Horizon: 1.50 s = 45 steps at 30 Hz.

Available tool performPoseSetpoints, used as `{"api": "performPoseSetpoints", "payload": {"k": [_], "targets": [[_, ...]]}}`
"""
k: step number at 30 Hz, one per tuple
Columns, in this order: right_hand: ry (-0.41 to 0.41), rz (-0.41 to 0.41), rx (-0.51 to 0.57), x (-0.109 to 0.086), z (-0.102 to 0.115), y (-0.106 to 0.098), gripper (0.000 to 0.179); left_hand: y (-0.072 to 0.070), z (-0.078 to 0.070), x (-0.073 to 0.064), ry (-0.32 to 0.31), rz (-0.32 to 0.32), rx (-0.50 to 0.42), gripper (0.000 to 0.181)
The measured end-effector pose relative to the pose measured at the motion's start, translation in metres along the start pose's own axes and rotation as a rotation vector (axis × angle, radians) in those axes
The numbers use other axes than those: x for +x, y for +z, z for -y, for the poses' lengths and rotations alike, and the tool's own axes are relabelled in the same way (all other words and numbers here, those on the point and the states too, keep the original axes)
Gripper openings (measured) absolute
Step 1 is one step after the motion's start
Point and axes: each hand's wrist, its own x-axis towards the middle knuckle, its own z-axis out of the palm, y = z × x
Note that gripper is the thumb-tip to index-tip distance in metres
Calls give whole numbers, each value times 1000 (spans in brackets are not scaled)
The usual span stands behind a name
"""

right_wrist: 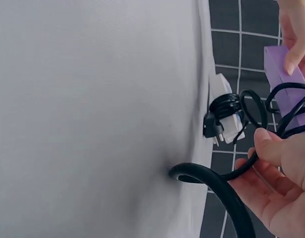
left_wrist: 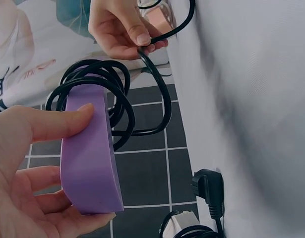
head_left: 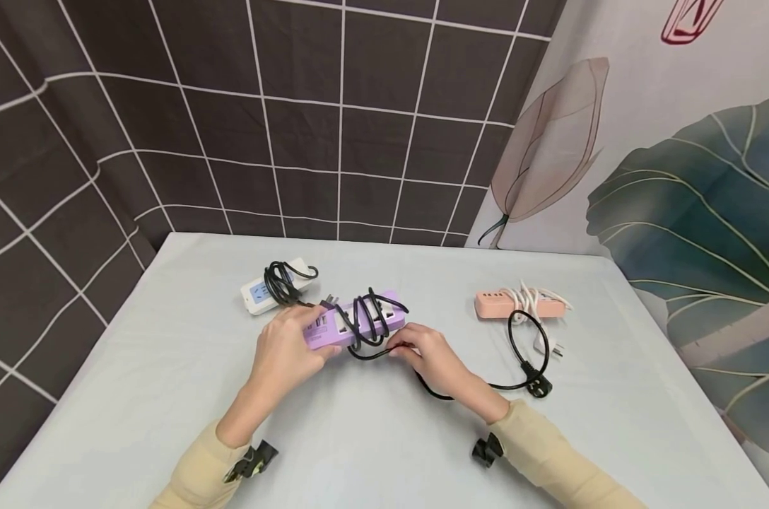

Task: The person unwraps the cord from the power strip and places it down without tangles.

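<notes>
A purple power strip (head_left: 319,332) is held up off the table by my left hand (head_left: 287,348), which grips its left end with the thumb along one side. Loops of black cord (left_wrist: 123,110) are wound around the strip's other end. Just right of the strip, my right hand (head_left: 432,358) pinches the black cord between thumb and fingers, plain in the right wrist view (right_wrist: 276,178). From there the cord runs right across the table to a black plug (head_left: 538,386).
Behind the left hand lies a white power strip (head_left: 257,295) bundled in black cord. At the right lies a pink power strip (head_left: 490,305) wrapped in white cord, its white plug close to the black cord's loop. A dark grid-patterned cloth (head_left: 302,127) hangs behind the table (head_left: 384,452).
</notes>
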Motion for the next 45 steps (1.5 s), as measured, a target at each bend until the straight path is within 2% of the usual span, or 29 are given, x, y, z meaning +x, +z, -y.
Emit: {"api": "performPoseSetpoints", "payload": {"k": [7,15,26,31,40,45], "targets": [[44,-5,-61,6,1,-4,6,-3,-2,-1,5,16,-10,66],[92,-57,-111,15,1,-9,6,-5,-4,-4,14,37,-10,67],[96,-88,-172,21,-4,-14,23,-4,-5,-8,20,86,-19,69],[95,-121,-192,22,-5,-16,18,-2,-6,-10,18,112,-16,69],[76,-173,-129,21,-7,-25,8,1,-3,-13,21,115,3,68],[74,-201,-158,20,-4,-31,5,2,0,-14,11,116,13,67]]}}
